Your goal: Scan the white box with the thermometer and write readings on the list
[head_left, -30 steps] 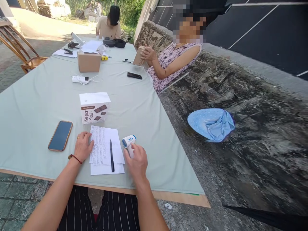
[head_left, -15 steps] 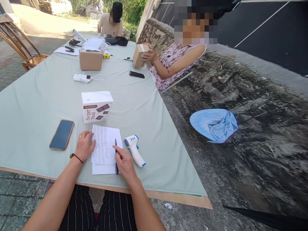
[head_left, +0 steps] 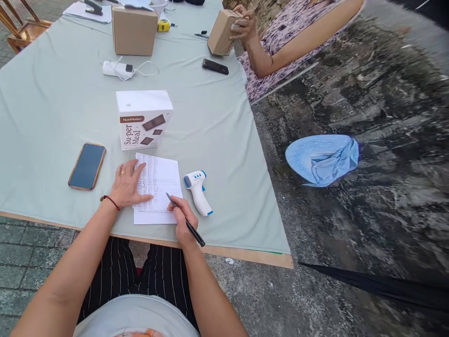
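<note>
My left hand (head_left: 129, 184) lies flat with fingers spread over the left side of the paper sheets (head_left: 163, 180), which carry dense rows of small writing. In my right hand (head_left: 184, 220) is a black pen (head_left: 191, 228), gripped near its tip, which points at the lower right part of the top sheet. Just right of the sheets lies a white and blue infrared thermometer (head_left: 198, 192). Behind the paper stands a white Su-per Meal box (head_left: 143, 121). A smartphone (head_left: 87, 166) in a brown case rests left of my left hand.
Across the table (head_left: 238, 187), a person's hands (head_left: 244, 25) hold a cardboard box (head_left: 223, 32). Another cardboard box (head_left: 134, 30), a white device with a cable (head_left: 117, 69), a black phone (head_left: 215, 66) and a yellow tape measure (head_left: 163, 25) lie farther back. A blue hat (head_left: 322, 160) is on the stone at right.
My right hand has taken up the pen from the paper and holds it in a writing grip. My left hand's fingers have spread further onto the sheets. The view has tilted down.
</note>
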The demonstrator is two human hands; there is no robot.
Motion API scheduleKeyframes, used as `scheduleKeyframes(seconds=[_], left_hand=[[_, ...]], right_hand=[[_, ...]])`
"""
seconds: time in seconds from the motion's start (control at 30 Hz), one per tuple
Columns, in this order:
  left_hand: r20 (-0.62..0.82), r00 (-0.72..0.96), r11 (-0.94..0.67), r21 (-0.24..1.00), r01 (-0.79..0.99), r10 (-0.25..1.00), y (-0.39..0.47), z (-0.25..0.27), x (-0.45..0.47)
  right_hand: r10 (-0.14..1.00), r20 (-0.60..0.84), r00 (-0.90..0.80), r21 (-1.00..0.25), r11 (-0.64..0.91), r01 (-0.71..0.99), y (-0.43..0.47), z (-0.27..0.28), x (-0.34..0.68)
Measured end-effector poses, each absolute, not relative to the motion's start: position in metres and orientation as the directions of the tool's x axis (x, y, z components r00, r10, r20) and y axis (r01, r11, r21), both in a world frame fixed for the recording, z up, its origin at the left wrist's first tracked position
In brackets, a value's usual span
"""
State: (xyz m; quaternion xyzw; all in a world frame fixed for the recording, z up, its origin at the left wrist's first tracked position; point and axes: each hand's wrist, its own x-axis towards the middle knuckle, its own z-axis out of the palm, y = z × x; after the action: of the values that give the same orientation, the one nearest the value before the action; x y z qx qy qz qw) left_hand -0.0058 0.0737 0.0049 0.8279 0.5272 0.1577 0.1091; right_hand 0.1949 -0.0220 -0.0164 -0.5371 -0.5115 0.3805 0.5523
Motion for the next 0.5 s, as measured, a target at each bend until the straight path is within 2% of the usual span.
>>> scheduleKeyframes(seconds=[0.3, 0.5], left_hand=[[0.063, 0.438, -0.438, 0.272, 0.857, 0.897, 0.069, 0.008, -0.001], [0.059, 0.447, -0.445, 0.271, 0.854, 0.893, 0.068, 0.008, 0.000]], right_hand=[[0.961, 0.109, 0.254, -0.963, 0.039, 0.267, -0.015, -0.016, 0.183], [0.976, 0.080, 0.202, -0.946, 0.010, 0.324, -0.013, -0.015, 0.178]])
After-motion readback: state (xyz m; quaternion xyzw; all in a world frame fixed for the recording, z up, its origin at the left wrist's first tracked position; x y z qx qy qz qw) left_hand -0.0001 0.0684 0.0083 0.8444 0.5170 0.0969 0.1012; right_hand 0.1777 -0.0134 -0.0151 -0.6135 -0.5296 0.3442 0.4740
